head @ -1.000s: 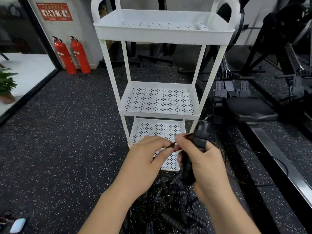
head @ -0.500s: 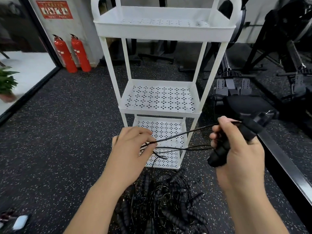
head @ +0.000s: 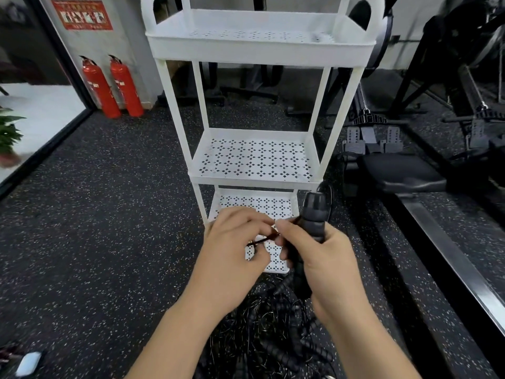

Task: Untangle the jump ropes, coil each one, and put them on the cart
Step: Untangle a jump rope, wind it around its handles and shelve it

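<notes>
A white three-shelf cart (head: 314, 160) stands in front of me with all its shelves bare. My right hand (head: 325, 266) grips a black ribbed jump rope handle (head: 314, 214), which points up. My left hand (head: 232, 258) pinches the thin dark cord (head: 263, 238) just left of that handle. The two hands nearly touch over the cart's lowest shelf. A tangled pile of black jump ropes (head: 276, 337) with several ribbed handles lies on the floor below my hands.
The floor is black speckled rubber. A rowing machine with a black seat (head: 396, 173) and rail runs along the right. Two red fire extinguishers (head: 113, 86) stand at the back left wall. A potted plant (head: 8, 135) sits far left, a small white object (head: 28, 363) at bottom left.
Half a second ago my hands were spread apart with cord stretched between them. They have come back together, the handle upright again.
</notes>
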Demonstrator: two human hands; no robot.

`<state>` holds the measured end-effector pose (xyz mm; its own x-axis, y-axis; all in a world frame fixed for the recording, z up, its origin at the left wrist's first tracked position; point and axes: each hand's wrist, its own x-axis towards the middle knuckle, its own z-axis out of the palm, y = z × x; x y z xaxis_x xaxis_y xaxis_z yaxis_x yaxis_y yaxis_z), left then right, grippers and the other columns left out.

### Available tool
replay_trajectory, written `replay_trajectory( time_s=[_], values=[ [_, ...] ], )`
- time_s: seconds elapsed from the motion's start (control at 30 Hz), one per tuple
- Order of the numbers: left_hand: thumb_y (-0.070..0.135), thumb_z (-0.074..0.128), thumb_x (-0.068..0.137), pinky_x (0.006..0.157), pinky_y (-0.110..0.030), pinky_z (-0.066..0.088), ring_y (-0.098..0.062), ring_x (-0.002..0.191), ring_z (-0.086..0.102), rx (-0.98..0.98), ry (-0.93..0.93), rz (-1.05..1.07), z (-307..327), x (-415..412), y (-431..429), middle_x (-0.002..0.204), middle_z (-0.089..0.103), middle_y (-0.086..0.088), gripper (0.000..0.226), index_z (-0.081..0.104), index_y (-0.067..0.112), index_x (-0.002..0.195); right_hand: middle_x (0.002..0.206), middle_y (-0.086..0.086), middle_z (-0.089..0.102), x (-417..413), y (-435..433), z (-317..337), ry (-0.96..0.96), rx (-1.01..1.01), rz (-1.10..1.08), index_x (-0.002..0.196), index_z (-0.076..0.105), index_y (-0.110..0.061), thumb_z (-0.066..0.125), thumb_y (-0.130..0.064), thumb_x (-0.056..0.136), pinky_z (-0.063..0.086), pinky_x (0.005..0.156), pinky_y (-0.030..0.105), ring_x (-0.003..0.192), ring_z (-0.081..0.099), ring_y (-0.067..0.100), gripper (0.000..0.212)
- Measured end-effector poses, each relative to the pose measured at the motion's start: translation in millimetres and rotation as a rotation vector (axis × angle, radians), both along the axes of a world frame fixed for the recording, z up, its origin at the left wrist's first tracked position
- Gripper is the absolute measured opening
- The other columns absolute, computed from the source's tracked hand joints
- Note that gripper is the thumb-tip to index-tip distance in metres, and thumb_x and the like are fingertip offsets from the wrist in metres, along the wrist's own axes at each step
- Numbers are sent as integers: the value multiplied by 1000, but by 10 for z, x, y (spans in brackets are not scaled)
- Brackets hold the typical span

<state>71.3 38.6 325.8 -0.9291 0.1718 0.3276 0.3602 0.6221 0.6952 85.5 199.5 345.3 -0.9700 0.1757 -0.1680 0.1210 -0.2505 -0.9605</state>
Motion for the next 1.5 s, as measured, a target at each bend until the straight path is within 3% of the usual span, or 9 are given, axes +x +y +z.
replay_trajectory(
  time_s=[0.1, 0.27, 0.4, 0.53, 0.77, 1.03, 1.17, 1.3, 1.5],
  values=[
    [13, 73, 88, 115, -47, 38, -4, 133, 46, -36, -56, 55, -56, -53, -108, 123, 62, 33, 28, 73, 41, 91, 76, 13, 73, -20, 95, 51, 47, -5, -116, 89, 74, -8, 82, -14, 92, 47, 58, 30, 63, 61, 19, 10],
    [32, 74, 92, 111, -45, 44, -2, 126, 49, -65, -53, 107, -12, -95, -237, 123, 62, 30, 10, 76, 41, 96, 80, 10, 72, -25, 260, 156, 97, -119, -250, 96, 75, -12, 81, -15, 92, 48, 62, 28, 67, 63, 19, 8],
    [21, 76, 94, 106, -37, 48, -3, 117, 55, -168, -28, 136, -58, -135, -344, 116, 66, 28, 20, 79, 39, 101, 79, 6, 72, -29, 316, 204, 141, -172, -319, 100, 73, -9, 78, -15, 94, 50, 61, 24, 68, 64, 16, 10],
    [21, 72, 102, 72, -23, 55, -6, 77, 72, 87, -265, 126, -5, -129, -369, 91, 77, 27, 23, 81, 42, 104, 83, 6, 72, -47, 366, 206, 159, -258, -308, 115, 71, -5, 77, -21, 95, 50, 60, 21, 69, 63, 14, 26],
    [16, 57, 110, 64, -23, 49, -8, 68, 68, 330, -349, 24, 48, -82, -158, 90, 79, 9, 32, 78, 39, 117, 86, 9, 72, -54, 81, 64, -59, -317, -118, 125, 74, -6, 76, -56, 82, 47, 58, 25, 65, 58, 15, 66],
    [25, 51, 113, 50, -24, 30, -15, 54, 41, 680, -452, 160, 75, -96, -195, 71, 63, -4, 31, 81, 32, 108, 80, 4, 65, -46, 109, 4, -83, -420, -211, 123, 71, -5, 76, -53, 92, 49, 58, 23, 63, 54, 12, 57],
    [29, 52, 112, 55, -33, 33, -20, 58, 40, 524, -466, 77, 115, -42, -131, 66, 59, 2, 30, 79, 36, 103, 79, 7, 69, -18, 24, -34, -190, -245, -45, 117, 73, -3, 85, -32, 89, 46, 54, 26, 59, 53, 14, 42],
    [37, 50, 112, 58, -43, 47, -21, 57, 51, 288, -413, -57, 142, 33, -26, 68, 62, 3, 25, 67, 31, 95, 77, 8, 68, 13, -106, -56, -267, -112, 119, 95, 74, -11, 87, -36, 86, 45, 53, 30, 56, 53, 16, 29],
    [40, 47, 112, 61, -54, 52, -30, 57, 57, 65, -371, -126, 181, 104, -8, 64, 62, -9, 16, 47, 35, 96, 71, 6, 61, 8, -107, -28, -241, -134, 69, 84, 72, -16, 87, -34, 85, 41, 52, 30, 53, 50, 16, 23]
  ],
)
